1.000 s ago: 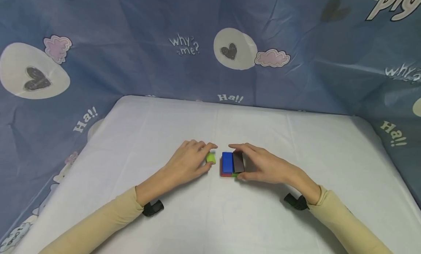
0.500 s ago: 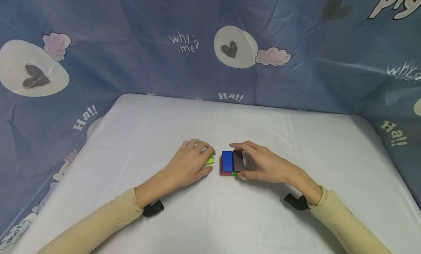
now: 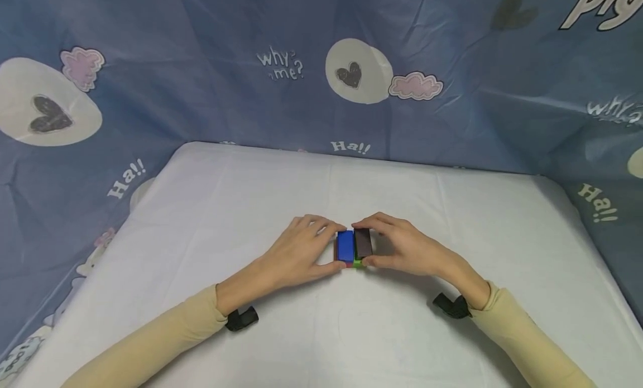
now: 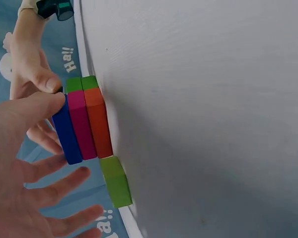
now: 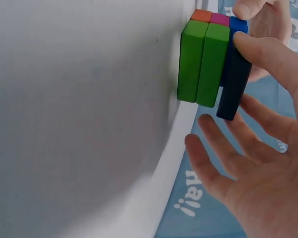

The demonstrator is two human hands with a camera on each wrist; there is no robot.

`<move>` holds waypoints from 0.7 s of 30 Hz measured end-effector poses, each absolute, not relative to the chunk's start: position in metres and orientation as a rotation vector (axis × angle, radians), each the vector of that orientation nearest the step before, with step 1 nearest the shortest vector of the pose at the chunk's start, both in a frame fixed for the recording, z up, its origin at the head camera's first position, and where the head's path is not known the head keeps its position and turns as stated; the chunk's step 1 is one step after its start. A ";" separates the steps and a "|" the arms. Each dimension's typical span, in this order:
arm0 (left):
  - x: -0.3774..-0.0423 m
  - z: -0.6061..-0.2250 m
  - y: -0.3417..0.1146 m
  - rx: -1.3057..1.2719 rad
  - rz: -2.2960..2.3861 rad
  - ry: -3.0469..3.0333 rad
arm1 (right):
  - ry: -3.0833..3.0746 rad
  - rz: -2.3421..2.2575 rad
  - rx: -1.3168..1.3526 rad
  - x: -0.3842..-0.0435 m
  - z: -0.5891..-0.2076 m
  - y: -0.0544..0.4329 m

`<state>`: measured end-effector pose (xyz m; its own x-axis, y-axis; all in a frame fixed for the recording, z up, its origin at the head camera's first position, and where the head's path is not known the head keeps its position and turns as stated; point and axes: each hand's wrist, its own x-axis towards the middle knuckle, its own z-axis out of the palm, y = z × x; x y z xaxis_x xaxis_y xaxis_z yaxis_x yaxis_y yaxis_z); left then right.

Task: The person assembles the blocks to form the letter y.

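Two short columns of blocks stand side by side. My left hand (image 3: 301, 253) pinches the ends of the blue block (image 3: 345, 245), which tops the left column, between thumb and forefinger. Under it lie a magenta block (image 4: 82, 125) and an orange block (image 4: 98, 123). With thumb and forefinger my right hand (image 3: 409, 246) holds the dark block (image 3: 363, 243) above two green blocks, the upper one (image 5: 213, 64) and the lower one (image 5: 192, 62); a narrow gap shows beneath its far end. A light green block (image 4: 116, 182) lies beside the orange one, hidden under my left hand in the head view.
The blocks stand on a white-covered table (image 3: 321, 332). Behind it hangs a blue printed cloth (image 3: 226, 86). Black wrist devices sit below the left wrist (image 3: 243, 319) and the right wrist (image 3: 452, 306).
My left hand has left the light green block and moved right, now pinching the blue block. My right hand stays at the dark block, which has shifted very slightly.
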<state>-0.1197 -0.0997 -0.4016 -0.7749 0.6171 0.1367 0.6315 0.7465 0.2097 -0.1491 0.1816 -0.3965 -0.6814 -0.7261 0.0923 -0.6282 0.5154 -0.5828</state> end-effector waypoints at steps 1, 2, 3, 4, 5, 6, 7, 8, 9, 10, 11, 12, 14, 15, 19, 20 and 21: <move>-0.120 -0.401 -0.099 -1.036 -0.375 -2.881 | 2.591 -0.904 -1.165 -0.150 -0.396 0.182; -0.120 -0.401 -0.098 -1.039 -0.371 -2.884 | 2.592 -0.912 -1.164 -0.152 -0.395 0.183; -0.121 -0.400 -0.097 -1.044 -0.367 -2.885 | 2.596 -0.918 -1.158 -0.153 -0.394 0.184; -0.121 -0.400 -0.096 -1.049 -0.362 -2.884 | 2.605 -0.922 -1.159 -0.155 -0.393 0.185; -0.121 -0.400 -0.095 -1.054 -0.355 -2.882 | 2.619 -0.924 -1.157 -0.158 -0.391 0.186; -0.121 -0.400 -0.094 -1.058 -0.351 -2.879 | 2.632 -0.925 -1.153 -0.160 -0.390 0.187; -0.121 -0.399 -0.094 -1.057 -0.339 -2.879 | 2.647 -0.926 -1.148 -0.162 -0.389 0.188; -0.121 -0.399 -0.093 -1.055 -0.332 -2.878 | 2.659 -0.930 -1.144 -0.165 -0.389 0.189; -0.121 -0.399 -0.093 -1.052 -0.328 -2.876 | 2.678 -0.931 -1.136 -0.168 -0.388 0.190; -0.121 -0.399 -0.094 -1.049 -0.322 -2.875 | 2.698 -0.933 -1.124 -0.170 -0.388 0.191; -0.120 -0.399 -0.094 -1.046 -0.320 -2.873 | 2.719 -0.937 -1.110 -0.173 -0.388 0.192; -0.120 -0.399 -0.094 -1.043 -0.320 -2.872 | 2.741 -0.944 -1.092 -0.176 -0.389 0.193; -0.119 -0.399 -0.095 -1.043 -0.328 -2.866 | 2.788 -0.950 -1.059 -0.182 -0.390 0.196; -0.119 -0.399 -0.095 -1.045 -0.334 -2.864 | 2.812 -0.948 -1.041 -0.185 -0.391 0.198; -0.119 -0.399 -0.096 -1.047 -0.344 -2.858 | 2.872 -0.927 -0.999 -0.200 -0.395 0.203; -0.119 -0.398 -0.096 -1.046 -0.345 -2.856 | 2.882 -0.919 -0.994 -0.204 -0.396 0.204; -0.119 -0.398 -0.096 -1.047 -0.346 -2.854 | 2.891 -0.914 -0.987 -0.208 -0.396 0.205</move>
